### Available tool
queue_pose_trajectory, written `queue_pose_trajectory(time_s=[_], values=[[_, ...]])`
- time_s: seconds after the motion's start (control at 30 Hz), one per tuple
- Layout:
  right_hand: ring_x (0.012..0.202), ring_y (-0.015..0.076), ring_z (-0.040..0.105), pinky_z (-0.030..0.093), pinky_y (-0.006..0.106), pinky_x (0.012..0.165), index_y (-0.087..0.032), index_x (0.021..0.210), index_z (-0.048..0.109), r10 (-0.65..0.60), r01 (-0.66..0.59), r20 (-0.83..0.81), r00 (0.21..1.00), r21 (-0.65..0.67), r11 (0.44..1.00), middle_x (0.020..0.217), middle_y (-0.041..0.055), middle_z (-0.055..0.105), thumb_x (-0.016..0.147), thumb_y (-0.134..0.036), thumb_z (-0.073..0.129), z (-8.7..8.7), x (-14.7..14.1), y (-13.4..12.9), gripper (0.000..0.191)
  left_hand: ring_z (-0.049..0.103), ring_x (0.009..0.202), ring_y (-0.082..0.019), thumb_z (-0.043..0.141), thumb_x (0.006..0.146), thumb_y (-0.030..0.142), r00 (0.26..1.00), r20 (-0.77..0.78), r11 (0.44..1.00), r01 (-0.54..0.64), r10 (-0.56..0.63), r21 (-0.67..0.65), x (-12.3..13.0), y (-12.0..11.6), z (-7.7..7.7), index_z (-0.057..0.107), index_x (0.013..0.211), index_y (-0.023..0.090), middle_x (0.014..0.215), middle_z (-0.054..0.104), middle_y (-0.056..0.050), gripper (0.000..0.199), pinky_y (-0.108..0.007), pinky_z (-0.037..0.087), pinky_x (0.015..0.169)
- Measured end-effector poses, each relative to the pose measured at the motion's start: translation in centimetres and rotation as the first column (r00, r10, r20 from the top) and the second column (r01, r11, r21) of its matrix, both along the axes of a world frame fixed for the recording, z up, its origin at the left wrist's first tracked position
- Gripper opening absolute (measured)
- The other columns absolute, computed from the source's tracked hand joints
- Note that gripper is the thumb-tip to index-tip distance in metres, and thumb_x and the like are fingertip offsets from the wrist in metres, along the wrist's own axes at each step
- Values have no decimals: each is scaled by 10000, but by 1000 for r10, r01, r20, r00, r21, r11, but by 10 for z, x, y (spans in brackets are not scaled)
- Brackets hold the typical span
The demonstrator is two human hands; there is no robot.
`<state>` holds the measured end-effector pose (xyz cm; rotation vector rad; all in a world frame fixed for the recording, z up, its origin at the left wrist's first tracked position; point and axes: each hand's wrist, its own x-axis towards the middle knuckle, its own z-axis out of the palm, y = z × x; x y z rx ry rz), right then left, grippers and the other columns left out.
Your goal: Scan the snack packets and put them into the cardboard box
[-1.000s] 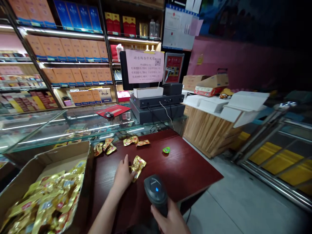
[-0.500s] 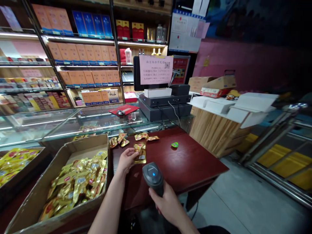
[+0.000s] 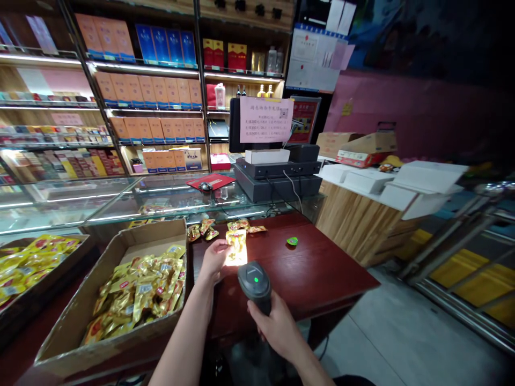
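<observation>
My left hand (image 3: 216, 258) pinches the left edge of a gold snack packet (image 3: 237, 247) over the dark red table. Bright light from the scanner washes over the packet. In my right hand (image 3: 273, 324) is a dark grey barcode scanner (image 3: 255, 281), its head pointing at the packet and a green light showing on top. Several more gold packets (image 3: 203, 229) lie along the table's back edge. To the left of my left forearm stands a cardboard box (image 3: 185, 268) holding many gold packets (image 3: 140, 289).
A small green item (image 3: 292, 242) lies on the table (image 3: 322, 268). Behind are a glass counter (image 3: 169, 187), a mouse (image 3: 205, 186) and a monitor with a pink sign (image 3: 266, 119). Another box of yellow packets (image 3: 36, 262) is far left. White boxes (image 3: 366, 179) sit on a wooden cabinet at right.
The scanner's light has turned from blue to green, and bright light now falls on the packet. The whole view has shifted a little, so things appear further right.
</observation>
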<state>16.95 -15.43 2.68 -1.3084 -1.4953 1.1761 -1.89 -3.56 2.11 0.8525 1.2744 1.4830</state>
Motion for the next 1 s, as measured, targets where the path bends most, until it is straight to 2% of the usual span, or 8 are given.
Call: queue_pose_trajectory(time_s=[0.13,0.27,0.43,0.53,0.63,0.77,0.9,1.0], values=[[508,216,652,532,283,504,-186,986,715,6,-6,-6,1000,-37,999,505,-12,615,796,-512,755,0,4,0,380,671,731,-156,901,500,431,999,-47,992,-20,26,125,2,-10,17,644,817,180,786,715,-32,479,-254,510,699],[397,151,528,425,242,415,-173,1009,658,10,-11,-9,1000,-123,992,483,-63,548,797,-543,720,-3,3,2,431,693,759,-166,835,653,440,950,-232,945,-135,209,297,-24,-37,50,662,887,185,853,729,-41,386,-269,546,734],[384,117,471,376,223,403,-178,949,619,69,-72,-42,997,-88,994,502,-66,547,789,-600,690,-11,-15,10,458,707,866,-200,732,783,405,661,-481,814,-405,576,417,-97,-88,83,699,985,209,916,742,-46,284,-268,570,717],[387,116,468,365,219,395,-182,941,613,108,-113,-58,992,-89,990,501,-75,529,788,-602,684,-11,-28,16,453,718,872,-212,720,799,426,543,-513,747,-501,665,437,-132,-112,89,701,980,203,922,746,-56,288,-313,600,782],[371,111,467,376,221,401,-178,948,619,129,-134,-67,989,-89,987,488,-87,509,783,-601,685,-8,-34,19,459,729,886,-219,703,830,431,472,-543,717,-514,695,471,-141,-119,87,703,985,202,963,749,-68,276,-346,609,834],[387,113,476,384,216,395,-170,987,615,108,-117,-81,991,-114,987,500,-87,520,769,-606,679,-10,-24,24,492,727,889,-218,661,881,391,517,-609,799,-371,601,474,-105,-90,75,699,979,212,1006,739,-74,207,-338,607,806],[378,123,467,382,233,399,-172,994,602,3,-14,-65,998,-169,985,467,-92,501,746,-605,692,-17,5,27,507,714,922,-214,636,905,278,601,-723,923,-67,340,378,-34,-26,52,700,1013,220,1029,736,-73,138,-334,583,849],[385,135,474,389,248,415,-181,989,615,-89,82,-49,995,-127,988,463,-86,492,787,-559,681,-19,33,26,434,699,1026,-245,643,887,193,518,-843,966,108,145,233,22,32,29,704,1066,198,1095,727,-103,189,-372,547,958]])
